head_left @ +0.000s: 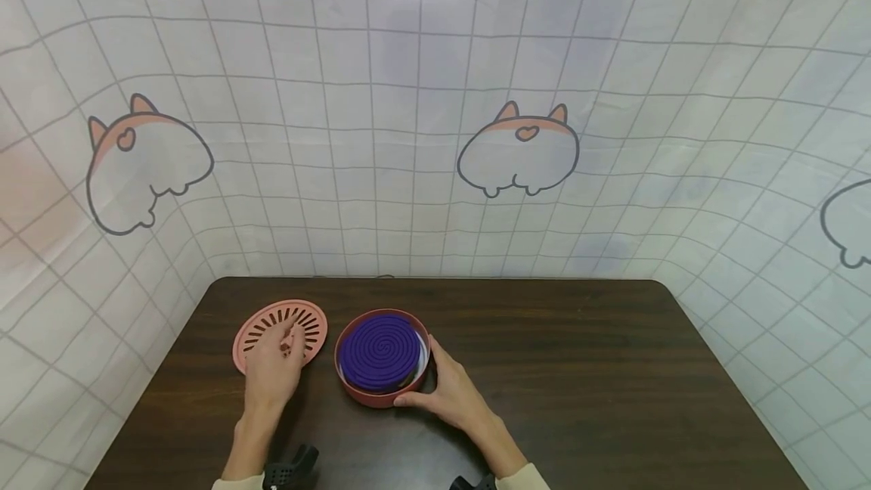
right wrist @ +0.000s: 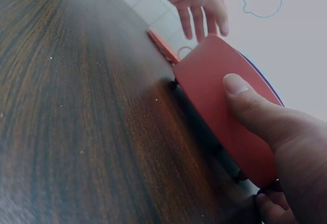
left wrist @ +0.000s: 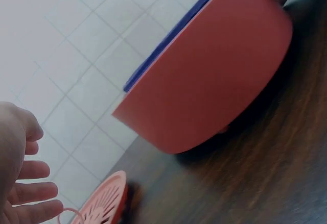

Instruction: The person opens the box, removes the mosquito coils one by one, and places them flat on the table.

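red round tray (head_left: 381, 393) holding purple coil (head_left: 379, 351)

Nothing to read here, honestly. No words, brands or numbers anywhere, just wordless cartoon critters on the backdrop (head_left: 435, 97) at 12 o'clock.

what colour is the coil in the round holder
The coil is deep purple, wound in a spiral inside the salmon-red holder. It shows best in the head view.

Both forearms reach forward from the bottom edge of the head view, each wearing a dark wrist mount. The left hand (head_left: 274, 360) is extended with its fingers loosely spread and relaxed, palm down. The right hand (head_left: 452, 390) angles inward to the left, its thumb (right wrist: 245, 99) and fingers curled in a grip.
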Demonstrator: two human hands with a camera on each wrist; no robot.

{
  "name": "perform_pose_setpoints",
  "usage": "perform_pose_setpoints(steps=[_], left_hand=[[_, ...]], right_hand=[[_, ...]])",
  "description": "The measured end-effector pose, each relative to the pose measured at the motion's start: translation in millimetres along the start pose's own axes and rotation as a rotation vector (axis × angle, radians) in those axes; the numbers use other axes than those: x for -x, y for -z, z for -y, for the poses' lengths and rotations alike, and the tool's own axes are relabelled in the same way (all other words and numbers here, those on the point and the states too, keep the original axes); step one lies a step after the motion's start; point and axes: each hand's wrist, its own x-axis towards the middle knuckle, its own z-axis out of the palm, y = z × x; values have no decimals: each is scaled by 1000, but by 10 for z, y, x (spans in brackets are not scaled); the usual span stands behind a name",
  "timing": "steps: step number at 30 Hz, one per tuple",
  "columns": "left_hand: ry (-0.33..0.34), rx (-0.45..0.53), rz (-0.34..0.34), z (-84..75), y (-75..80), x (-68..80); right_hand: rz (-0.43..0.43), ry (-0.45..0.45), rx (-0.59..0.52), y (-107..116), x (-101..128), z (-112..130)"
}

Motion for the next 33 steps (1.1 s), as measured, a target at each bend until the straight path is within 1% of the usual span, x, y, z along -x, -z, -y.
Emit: perform_pose_setpoints(steps=[4,12,16,21,27,30,33], left_hand=[[-31,-7,-11,-8,-64,55],[-41,-12,3,-37,-171,159],[-42,29,6,-59,-223,190],[12,101,67,-86,-292,242],[57,122,121,-119,-347,286],[68,126,149,-118,-369,306],[63,134,167,-111,-393,319]], right_hand=[[-2,-6,5,0,8,12],[0,-12,10,-6,20,9],[-14,7,20,-6,12,-4],[-23,18,26,-9,7,-17],[-19,22,32,-9,8,-15],[-17,28,30,-8,14,-15],[-22,28,23,-3,27,-15]])
